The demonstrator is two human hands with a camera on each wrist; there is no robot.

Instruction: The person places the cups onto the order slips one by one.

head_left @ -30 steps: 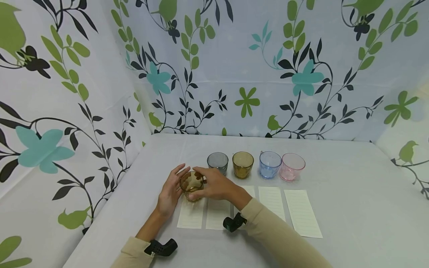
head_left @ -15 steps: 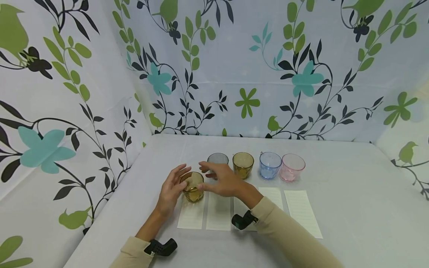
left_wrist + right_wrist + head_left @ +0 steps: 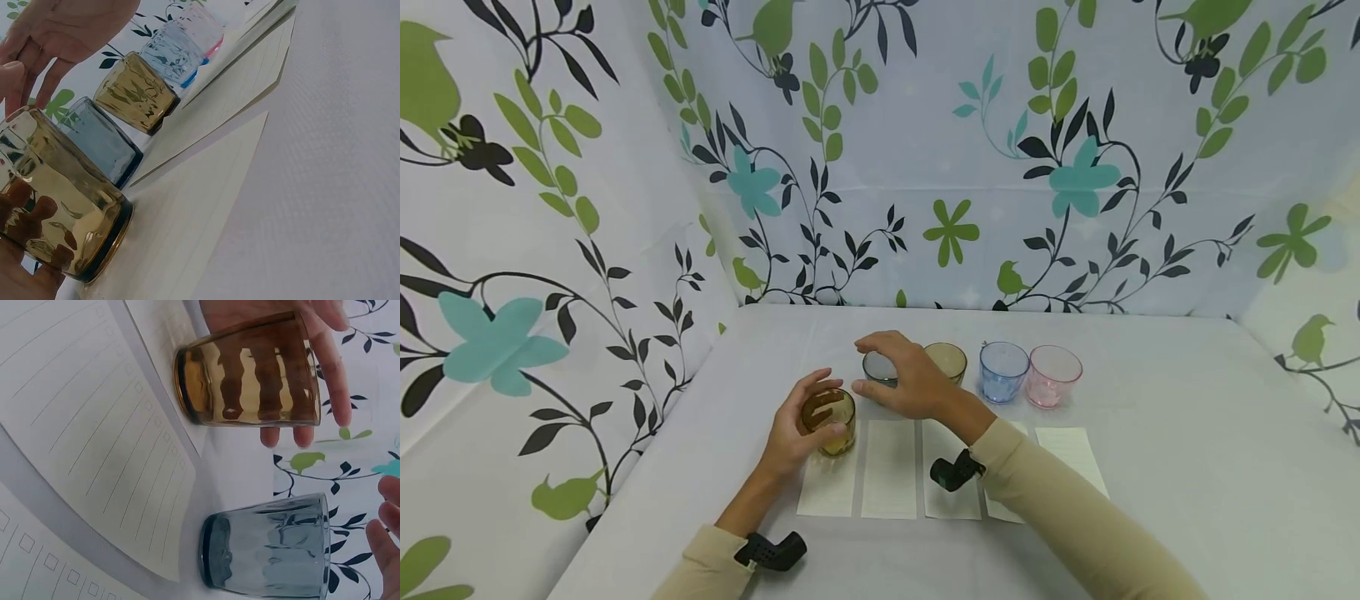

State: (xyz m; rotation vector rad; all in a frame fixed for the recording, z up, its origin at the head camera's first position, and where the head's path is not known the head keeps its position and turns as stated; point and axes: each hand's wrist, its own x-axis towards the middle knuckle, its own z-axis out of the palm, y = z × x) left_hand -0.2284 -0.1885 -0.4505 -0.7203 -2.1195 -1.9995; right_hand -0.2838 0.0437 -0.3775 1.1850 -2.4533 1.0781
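Observation:
An amber glass stands upright at the top end of the leftmost lined paper strip. My left hand grips it, thumb across the near side and fingers round the far left; the right wrist view shows these fingers behind the amber glass. My right hand is at the grey glass, thumb and fingers spread apart, holding nothing. In the right wrist view some of its fingertips are beyond the rim of the grey glass, with a gap between.
Right of the grey glass stand a second amber glass, a blue glass and a pink glass in a row. Several lined paper strips lie side by side nearer the body, partly under the right forearm. Patterned cloth hangs behind and at the sides.
My right hand has let go of the amber glass and moved right and away from the body to the grey glass. My left hand has closed its thumb over the amber glass.

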